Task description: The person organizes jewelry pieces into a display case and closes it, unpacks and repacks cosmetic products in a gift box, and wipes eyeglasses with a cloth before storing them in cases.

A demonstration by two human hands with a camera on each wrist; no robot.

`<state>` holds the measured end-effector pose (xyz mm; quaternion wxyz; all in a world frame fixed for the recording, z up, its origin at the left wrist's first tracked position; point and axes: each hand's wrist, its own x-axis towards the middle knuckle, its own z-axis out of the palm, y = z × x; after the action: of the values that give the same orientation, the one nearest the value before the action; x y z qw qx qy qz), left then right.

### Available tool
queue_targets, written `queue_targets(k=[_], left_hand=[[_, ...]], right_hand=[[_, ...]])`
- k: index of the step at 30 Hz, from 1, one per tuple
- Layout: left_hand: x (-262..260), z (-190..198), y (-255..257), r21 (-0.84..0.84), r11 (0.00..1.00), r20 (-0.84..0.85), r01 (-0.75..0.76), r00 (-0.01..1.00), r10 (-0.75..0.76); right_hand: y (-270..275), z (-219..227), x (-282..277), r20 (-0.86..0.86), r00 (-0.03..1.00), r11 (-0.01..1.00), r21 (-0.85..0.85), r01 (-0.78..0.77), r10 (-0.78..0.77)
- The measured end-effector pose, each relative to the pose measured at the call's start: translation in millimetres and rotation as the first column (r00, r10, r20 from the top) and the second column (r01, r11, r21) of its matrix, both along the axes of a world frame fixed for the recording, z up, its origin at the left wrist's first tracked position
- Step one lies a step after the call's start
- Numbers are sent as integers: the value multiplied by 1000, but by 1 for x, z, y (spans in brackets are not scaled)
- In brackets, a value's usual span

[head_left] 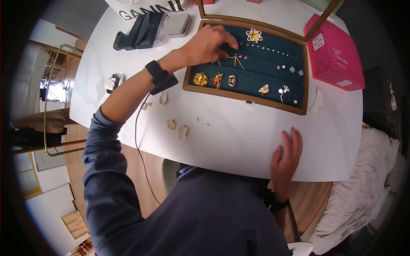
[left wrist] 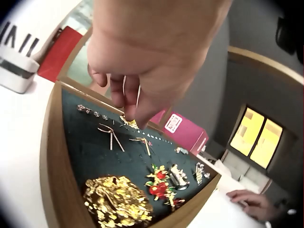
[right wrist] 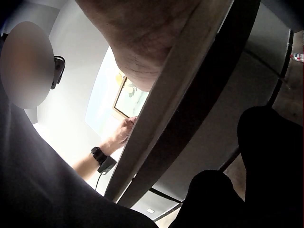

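Observation:
My left hand (head_left: 207,45) reaches over the wooden jewellery case (head_left: 245,102), above the upper left of its dark green lining. In the left wrist view, the fingers and thumb of this hand (left wrist: 137,71) point down beside the small studs and a gold piece (left wrist: 128,122); whether they pinch anything cannot be made out. Long bar earrings (head_left: 238,61) and pink heart studs (head_left: 242,57) lie near the fingertips. Along the front sit a round gold brooch (head_left: 200,79) and a red floral one (head_left: 217,80). My right hand (head_left: 287,158) rests at the table's front edge, fingers extended, holding nothing.
Gold earrings (head_left: 171,124), a hoop (head_left: 183,132) and small studs (head_left: 206,125) lie before the case. A pink box (head_left: 335,55) stands right of it. Dark pouches (head_left: 145,32) and a grey box (head_left: 176,24) are at the back left. A cable (head_left: 136,128) hangs from the left wrist.

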<state>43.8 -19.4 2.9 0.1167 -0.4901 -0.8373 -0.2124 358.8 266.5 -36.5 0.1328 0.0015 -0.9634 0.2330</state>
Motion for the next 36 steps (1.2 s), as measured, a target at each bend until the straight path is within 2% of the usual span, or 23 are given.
queue_targets(k=[1, 3, 4, 6, 7, 9, 10, 15, 18, 21, 23, 25, 27, 29, 30, 32, 36], left_hand=[[-3, -1, 3, 3, 1000, -4, 1, 1000, -1], [-9, -6, 7, -2, 1000, 267, 8, 964, -7], [-12, -8, 8, -2, 1000, 266, 8, 964, -7], [-20, -11, 7, 163, 976, 588, -143, 809, 20], [-24, -10, 6, 163, 976, 588, -143, 809, 20], [-30, -7, -2, -9, 980, 570, -198, 805, 168], [-27, 5, -6, -80, 988, 527, -132, 836, 154], [-30, 20, -33, -116, 989, 443, -88, 887, 131], [-27, 33, -52, -137, 957, 400, -256, 869, 290], [-11, 49, -74, -134, 934, 409, -330, 840, 356], [1, 52, -91, -97, 955, 383, -281, 875, 296], [20, 60, -99, -179, 948, 352, -264, 882, 312], [36, 62, -101, -187, 940, 380, -286, 861, 337], [43, 62, -102, -139, 916, 549, -376, 740, 387], [43, 60, -102, -138, 916, 552, -376, 739, 387], [40, 56, -103, -5, 902, 732, -432, 613, 298], [24, 49, -97, 23, 916, 709, -400, 653, 267]], right_hand=[[0, 0, 0, 3, 1000, 1000, -12, 2, -2], [1, -1, 0, -4, 1000, 1000, -8, 0, 0], [1, -1, 0, -6, 1000, 1000, -6, -4, 4], [0, -1, 0, -10, 1000, 1000, -7, -2, 2], [0, -1, 0, -14, 1000, 1000, -7, -1, 1], [0, 0, 0, -9, 1000, 1000, -1, 1, -1], [0, 0, 0, -5, 1000, 1000, 3, 2, -2], [-1, 2, 0, -1, 1000, 1000, 5, 7, -7], [0, 1, 1, 6, 1000, 1000, 6, 12, -12], [0, 0, 0, 4, 1000, 1000, -2, 6, -6], [1, 1, -1, 1, 1000, 1000, 5, -1, 1], [0, 1, -1, 4, 1000, 1000, 7, -4, 4], [0, 2, 0, 4, 1000, 1000, 3, -5, 5], [-1, 2, 0, 3, 1000, 1000, -1, -9, 9], [-1, 2, 0, 2, 1000, 1000, 4, -10, 9], [0, 3, 0, 3, 1000, 1000, 13, -13, 13], [-1, 2, -1, 0, 1000, 1000, 10, -7, 7]])
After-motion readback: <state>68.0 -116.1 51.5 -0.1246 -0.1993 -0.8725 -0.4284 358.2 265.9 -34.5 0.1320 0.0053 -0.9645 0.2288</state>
